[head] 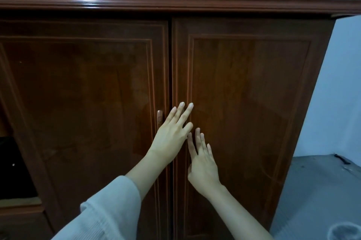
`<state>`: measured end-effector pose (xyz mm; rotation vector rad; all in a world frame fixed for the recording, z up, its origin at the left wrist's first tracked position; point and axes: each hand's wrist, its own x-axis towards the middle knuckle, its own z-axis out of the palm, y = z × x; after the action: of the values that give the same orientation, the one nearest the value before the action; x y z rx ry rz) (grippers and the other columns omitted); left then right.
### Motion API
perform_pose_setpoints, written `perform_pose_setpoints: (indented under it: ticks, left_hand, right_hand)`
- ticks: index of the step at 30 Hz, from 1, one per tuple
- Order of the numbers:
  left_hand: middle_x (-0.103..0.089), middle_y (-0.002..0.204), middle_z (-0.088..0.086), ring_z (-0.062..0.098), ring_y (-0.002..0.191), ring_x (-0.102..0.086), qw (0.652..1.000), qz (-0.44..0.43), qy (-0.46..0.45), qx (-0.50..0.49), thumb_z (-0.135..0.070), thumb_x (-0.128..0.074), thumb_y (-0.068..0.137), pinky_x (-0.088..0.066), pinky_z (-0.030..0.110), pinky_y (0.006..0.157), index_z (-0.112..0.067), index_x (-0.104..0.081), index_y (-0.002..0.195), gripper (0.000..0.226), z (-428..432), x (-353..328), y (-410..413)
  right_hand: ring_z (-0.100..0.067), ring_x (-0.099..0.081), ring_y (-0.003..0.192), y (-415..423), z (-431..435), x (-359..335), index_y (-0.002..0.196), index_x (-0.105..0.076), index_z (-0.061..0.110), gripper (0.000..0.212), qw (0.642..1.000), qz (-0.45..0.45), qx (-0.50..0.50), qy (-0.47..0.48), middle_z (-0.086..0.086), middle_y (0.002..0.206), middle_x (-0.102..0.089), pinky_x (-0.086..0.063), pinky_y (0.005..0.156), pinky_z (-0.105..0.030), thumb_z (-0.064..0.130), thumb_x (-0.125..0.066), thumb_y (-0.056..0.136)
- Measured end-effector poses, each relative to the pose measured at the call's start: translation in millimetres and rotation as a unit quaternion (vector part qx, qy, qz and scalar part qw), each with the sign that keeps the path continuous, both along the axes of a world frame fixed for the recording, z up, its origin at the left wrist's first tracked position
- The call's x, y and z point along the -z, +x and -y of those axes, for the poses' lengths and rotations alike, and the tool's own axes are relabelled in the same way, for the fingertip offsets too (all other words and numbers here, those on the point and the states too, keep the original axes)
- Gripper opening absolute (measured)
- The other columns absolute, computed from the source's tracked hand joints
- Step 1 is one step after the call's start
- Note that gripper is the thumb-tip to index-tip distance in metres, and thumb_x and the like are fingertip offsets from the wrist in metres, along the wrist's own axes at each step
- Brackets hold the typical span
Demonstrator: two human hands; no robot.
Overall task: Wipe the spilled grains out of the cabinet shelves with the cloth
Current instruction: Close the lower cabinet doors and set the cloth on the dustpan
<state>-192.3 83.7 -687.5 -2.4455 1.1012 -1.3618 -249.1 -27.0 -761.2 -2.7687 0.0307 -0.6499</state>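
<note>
Both hands are working empty at the cabinet [175, 3] front. The left hand [172, 138] is lying flat with fingers spread across the seam between the left door [82, 93] and the right door [254, 93], just beside the handle [159, 117]. The right hand [204, 163] is resting with straight fingers on the right door's inner edge. Neither is gripping anything. Both doors are standing shut, so the shelves and the grains are hidden, and the cloth is not showing anywhere in view. Risks, as judged: no handle is showing on the right door, though the left hand may be covering one, so fingertips prying at the seam may be slipping on the glossy wood or getting nipped. A door swinging out sharply may be scattering loose grains onto the floor [312, 191]. With no cloth to hand, wiping cannot be starting once the doors open.
</note>
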Motion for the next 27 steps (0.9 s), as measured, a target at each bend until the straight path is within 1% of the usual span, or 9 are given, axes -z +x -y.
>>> perform_pose_setpoints:
  ticks: [4,9,12,15,18,19,21,23,27]
  left_hand:
    - [-0.051,0.134,0.021,0.031,0.128,-0.03,1.0,-0.014,0.01,-0.004,-0.018,-0.091,0.05,-0.019,0.048,0.103,-0.011,-0.07,0.085,0.041,-1,0,-1]
    - [0.003,0.154,0.013,0.024,0.134,0.016,0.996,-0.082,0.022,-0.035,-0.02,-0.06,0.09,0.022,0.035,0.104,-0.011,-0.054,0.125,0.037,2,-7,-10]
    - [0.018,0.156,0.008,0.021,0.134,0.028,0.984,-0.165,0.049,-0.043,-0.024,-0.044,0.098,0.025,0.032,0.101,-0.013,-0.042,0.134,0.038,0,-15,-19]
    - [0.004,0.158,0.012,0.025,0.145,0.008,0.983,-0.181,0.031,-0.003,-0.024,-0.05,0.096,0.011,0.033,0.111,-0.01,-0.05,0.129,0.035,-4,-12,-28]
    - [-0.053,0.133,0.019,0.033,0.126,-0.049,0.981,-0.155,-0.042,0.107,-0.016,-0.059,0.088,-0.032,0.042,0.109,-0.004,-0.069,0.096,0.018,-4,13,-40]
    - [-0.066,0.114,0.015,0.031,0.107,-0.062,0.975,-0.162,-0.072,0.136,-0.018,-0.054,0.088,-0.047,0.042,0.096,-0.005,-0.071,0.086,0.021,-4,25,-46]
    - [-0.068,0.082,0.004,0.021,0.076,-0.064,0.958,-0.228,-0.096,0.144,-0.024,-0.048,0.089,-0.052,0.035,0.071,-0.009,-0.069,0.077,0.029,-1,51,-62]
    - [-0.06,0.07,0.001,0.018,0.067,-0.056,0.927,-0.347,-0.097,0.103,-0.026,-0.05,0.093,-0.046,0.031,0.066,-0.009,-0.065,0.074,0.03,5,85,-76]
    - [-0.059,0.064,0.005,0.018,0.057,-0.052,0.829,-0.543,-0.133,0.0,-0.032,-0.047,0.097,-0.042,0.029,0.057,-0.008,-0.063,0.076,0.036,9,161,-82]
  right_hand:
    - [-0.014,0.032,0.135,1,0,3,0.138,0.028,0.021,0.091,1.0,-0.012,-0.002,-0.015,0.001,0.143,0.041,0.013,0.114,-0.033,0.002,-0.047,0.09]
    - [-0.011,0.03,0.134,-6,-1,-7,0.139,0.026,0.024,0.091,0.999,-0.032,-0.005,-0.002,0.003,0.143,0.039,0.007,0.118,-0.035,0.004,-0.049,0.09]
    - [-0.01,0.022,0.139,-14,4,-12,0.146,0.018,0.025,0.089,0.999,-0.04,-0.017,-0.001,0.006,0.147,0.036,0.002,0.119,-0.036,0.004,-0.048,0.09]
    - [-0.011,0.011,0.144,-22,4,-15,0.149,0.008,0.025,0.083,0.998,-0.028,-0.037,0.045,0.008,0.155,0.022,-0.003,0.118,-0.035,0.006,-0.048,0.092]
    - [-0.013,-0.018,0.144,-37,4,-8,0.15,-0.017,0.02,0.063,0.993,0.006,-0.037,0.114,0.003,0.157,-0.019,-0.023,0.116,-0.032,0.013,-0.047,0.095]
    - [-0.014,-0.038,0.135,-43,6,-4,0.145,-0.034,0.018,0.051,0.991,0.023,-0.027,0.127,0.0,0.146,-0.041,-0.036,0.108,-0.03,0.016,-0.048,0.095]
    - [-0.016,-0.064,0.094,-56,11,8,0.115,-0.063,0.012,0.026,0.988,0.032,-0.007,0.151,-0.002,0.103,-0.069,-0.05,0.077,-0.025,0.018,-0.049,0.095]
    - [-0.014,-0.056,0.06,-68,20,34,0.082,-0.066,0.01,0.023,0.983,0.02,0.012,0.18,0.002,0.065,-0.061,-0.039,0.054,-0.023,0.02,-0.05,0.095]
    - [-0.014,-0.046,0.049,-88,43,100,0.07,-0.066,0.009,0.034,0.973,-0.032,0.084,0.214,0.004,0.049,-0.048,-0.029,0.048,-0.024,0.029,-0.052,0.095]
